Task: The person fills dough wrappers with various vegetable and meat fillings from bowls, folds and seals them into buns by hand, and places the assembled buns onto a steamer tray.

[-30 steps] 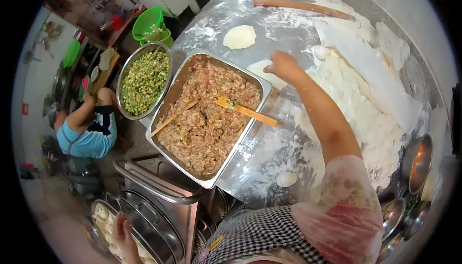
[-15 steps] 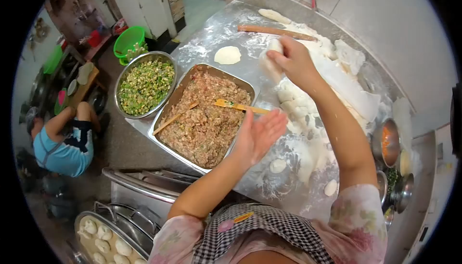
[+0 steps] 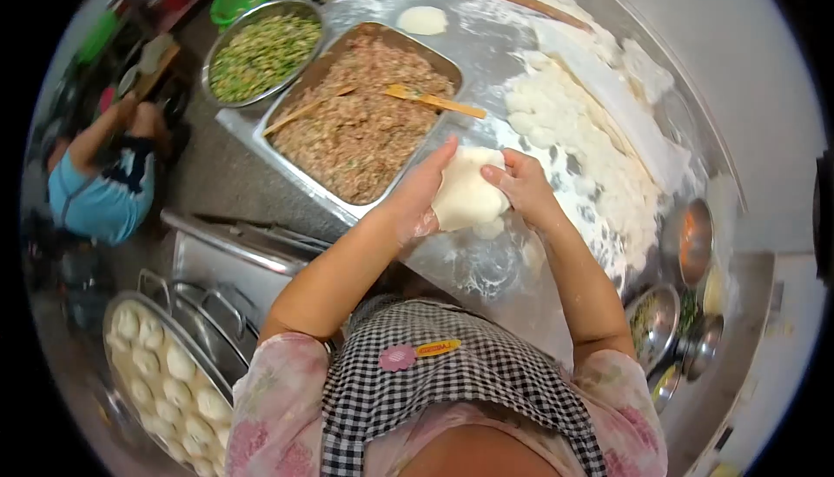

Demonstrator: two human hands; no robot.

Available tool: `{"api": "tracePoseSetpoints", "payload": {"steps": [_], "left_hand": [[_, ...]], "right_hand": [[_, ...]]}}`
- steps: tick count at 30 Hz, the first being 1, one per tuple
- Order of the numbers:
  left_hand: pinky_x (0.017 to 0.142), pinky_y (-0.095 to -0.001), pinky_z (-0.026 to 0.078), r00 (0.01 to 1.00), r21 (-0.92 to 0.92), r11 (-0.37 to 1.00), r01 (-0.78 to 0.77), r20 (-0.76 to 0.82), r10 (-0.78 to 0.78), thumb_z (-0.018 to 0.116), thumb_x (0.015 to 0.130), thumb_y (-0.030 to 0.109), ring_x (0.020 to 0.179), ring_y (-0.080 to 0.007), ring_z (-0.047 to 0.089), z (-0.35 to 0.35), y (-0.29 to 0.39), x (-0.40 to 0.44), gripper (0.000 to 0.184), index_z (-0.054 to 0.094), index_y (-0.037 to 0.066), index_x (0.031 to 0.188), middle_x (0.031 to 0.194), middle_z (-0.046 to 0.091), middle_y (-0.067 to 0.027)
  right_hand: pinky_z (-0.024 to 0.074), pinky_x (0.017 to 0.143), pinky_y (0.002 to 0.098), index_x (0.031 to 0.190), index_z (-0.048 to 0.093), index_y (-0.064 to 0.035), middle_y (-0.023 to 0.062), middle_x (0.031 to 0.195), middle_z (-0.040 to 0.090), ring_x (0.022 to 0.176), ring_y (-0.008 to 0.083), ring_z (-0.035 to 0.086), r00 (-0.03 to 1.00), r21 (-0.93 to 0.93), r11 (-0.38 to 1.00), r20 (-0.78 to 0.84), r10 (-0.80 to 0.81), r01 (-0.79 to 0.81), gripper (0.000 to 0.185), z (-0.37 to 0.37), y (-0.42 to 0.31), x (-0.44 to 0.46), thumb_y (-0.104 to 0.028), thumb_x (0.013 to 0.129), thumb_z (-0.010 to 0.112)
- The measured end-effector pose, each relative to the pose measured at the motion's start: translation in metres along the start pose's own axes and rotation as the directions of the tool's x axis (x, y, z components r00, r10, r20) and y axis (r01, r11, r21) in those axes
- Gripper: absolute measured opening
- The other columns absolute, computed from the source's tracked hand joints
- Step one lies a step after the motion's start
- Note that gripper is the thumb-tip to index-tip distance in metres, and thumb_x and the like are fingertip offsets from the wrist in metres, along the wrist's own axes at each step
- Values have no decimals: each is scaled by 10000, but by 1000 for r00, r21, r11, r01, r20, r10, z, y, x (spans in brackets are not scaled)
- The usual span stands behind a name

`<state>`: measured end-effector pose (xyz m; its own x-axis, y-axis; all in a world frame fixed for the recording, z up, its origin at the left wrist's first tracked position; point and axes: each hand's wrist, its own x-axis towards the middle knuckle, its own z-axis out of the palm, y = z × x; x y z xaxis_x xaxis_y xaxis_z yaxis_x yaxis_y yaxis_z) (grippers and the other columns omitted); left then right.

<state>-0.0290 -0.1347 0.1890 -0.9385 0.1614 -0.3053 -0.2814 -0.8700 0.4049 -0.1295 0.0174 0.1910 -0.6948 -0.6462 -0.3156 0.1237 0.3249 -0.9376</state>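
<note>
A flat, pale dough wrapper [image 3: 469, 188] is held up between both hands in front of my apron. My left hand [image 3: 420, 192] supports its left side, with the palm partly beneath it. My right hand [image 3: 527, 188] pinches the right edge between thumb and fingers. Just beyond, at the left, stands a deep metal tray [image 3: 380, 208] of minced meat filling [image 3: 365, 125]. A flat wooden spatula [image 3: 434, 101] and a second wooden stick [image 3: 304, 112] rest in the filling. Part of another small dough piece [image 3: 489, 228] shows below the held wrapper.
Another wrapper [image 3: 422, 20] lies on the floured steel table [image 3: 473, 60]. Dough [image 3: 591, 121] and a rolling pin [image 3: 519, 3] lie at the right and back. Chopped greens fill a bowl [image 3: 265, 51] at the left. Buns sit in a steamer [image 3: 169, 386]. Another person [image 3: 104, 186] crouches at left.
My right hand has come down and toward me with the dough, which now spreads flat between both hands. My left hand, open before, now holds its side. The view has shifted.
</note>
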Motion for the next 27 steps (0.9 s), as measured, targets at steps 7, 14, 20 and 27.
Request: {"api": "tracePoseSetpoints", "payload": {"steps": [7, 14, 20, 27], "left_hand": [[871, -414, 500, 847, 463, 756, -462, -22, 531, 454, 919, 399, 1080, -261, 560, -15, -40, -50, 545, 394, 18, 1305, 1258, 501, -152], [608, -300, 474, 673, 959, 84, -269, 124, 729, 589, 836, 179, 735, -158, 582, -8, -31, -37, 196, 544, 23, 945, 806, 564, -33], [590, -276, 450, 483, 592, 382, -710, 14, 876, 490, 903, 167, 696, -155, 541, -45, -4, -79, 202, 510, -27, 952, 805, 546, -62], [568, -306, 420, 530, 488, 514, -705, -119, 840, 457, 859, 104, 688, -182, 514, -81, 40, -99, 95, 474, 11, 867, 771, 503, -85]], "right_hand": [[493, 680, 278, 1021, 569, 27, 104, 876, 641, 774, 156, 613, 980, 314, 943, 127, -153, 107, 225, 33, -34, -29, -129, 860, 573], [453, 636, 394, 866, 586, -5, 157, 762, 617, 714, 307, 597, 895, -524, 733, 158, -417, 434, 178, 36, -13, 21, -178, 825, 591], [471, 666, 468, 836, 612, -72, 132, 882, 629, 722, 331, 605, 751, -904, -70, 392, -531, 422, 141, 36, -8, 145, -140, 821, 489], [507, 649, 420, 786, 605, -24, 157, 820, 644, 790, 332, 636, 926, -979, -49, 204, -318, 199, 136, 56, -44, 160, -98, 791, 490]]}}
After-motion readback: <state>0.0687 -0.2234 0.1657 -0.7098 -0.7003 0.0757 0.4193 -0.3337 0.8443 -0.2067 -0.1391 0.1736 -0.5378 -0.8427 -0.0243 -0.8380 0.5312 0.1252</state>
